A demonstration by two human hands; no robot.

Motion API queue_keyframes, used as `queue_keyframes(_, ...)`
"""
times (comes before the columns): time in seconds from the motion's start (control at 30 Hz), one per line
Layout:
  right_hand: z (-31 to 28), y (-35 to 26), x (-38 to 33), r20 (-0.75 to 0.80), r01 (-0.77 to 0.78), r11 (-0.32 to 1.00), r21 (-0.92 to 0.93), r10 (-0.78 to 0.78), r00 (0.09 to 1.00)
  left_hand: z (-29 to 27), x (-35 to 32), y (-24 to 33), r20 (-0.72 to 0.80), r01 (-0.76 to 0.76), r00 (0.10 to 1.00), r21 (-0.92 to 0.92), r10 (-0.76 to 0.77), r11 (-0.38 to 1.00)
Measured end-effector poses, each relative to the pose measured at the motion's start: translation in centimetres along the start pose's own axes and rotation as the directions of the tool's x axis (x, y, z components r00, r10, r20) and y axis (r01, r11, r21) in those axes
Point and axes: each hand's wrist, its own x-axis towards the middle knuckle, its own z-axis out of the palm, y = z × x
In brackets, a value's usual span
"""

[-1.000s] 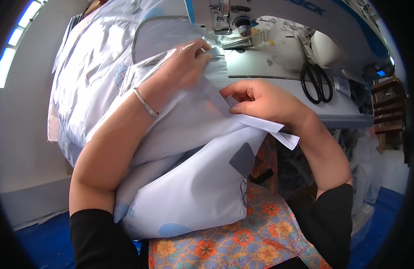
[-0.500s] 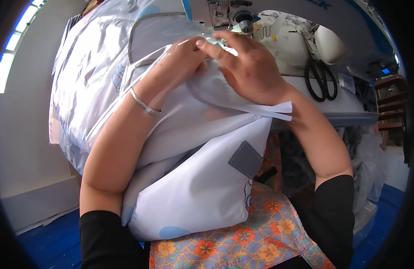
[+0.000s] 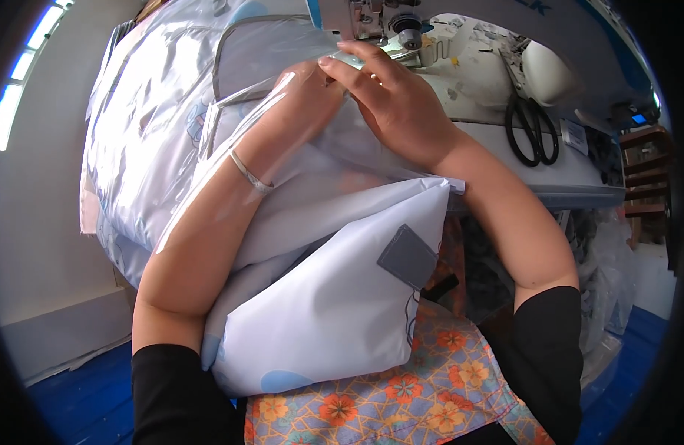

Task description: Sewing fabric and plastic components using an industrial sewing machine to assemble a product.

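My left hand is bent in front of the sewing machine's presser area, its fingers curled and mostly hidden. A clear plastic sheet drapes over its wrist and forearm. My right hand lies over the material just right of it, fingers stretched out and apart, the tips reaching across to the left hand. Beneath both hands bunches white fabric with a dark grey patch, its lower fold spilling onto my lap. By my right forearm sticks out the end of a white strip.
The sewing machine arches over the top right. Black-handled scissors lie on its bed, beside a white rounded part. More glossy fabric under plastic with grey edging heaps up at the left.
Both hands have shifted slightly up and to the left. The white strip's loose ends have drawn in, so less of it shows. The plastic now covers more of my left forearm.
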Motion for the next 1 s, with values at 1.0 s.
queue_keyframes(1.0,-2.0,-0.6,-2.9,0.109,-0.068,0.991,0.114,0.056,0.992,0.8,-0.1,-0.6,0.065,0.062,0.997,-0.174,-0.051,0.983)
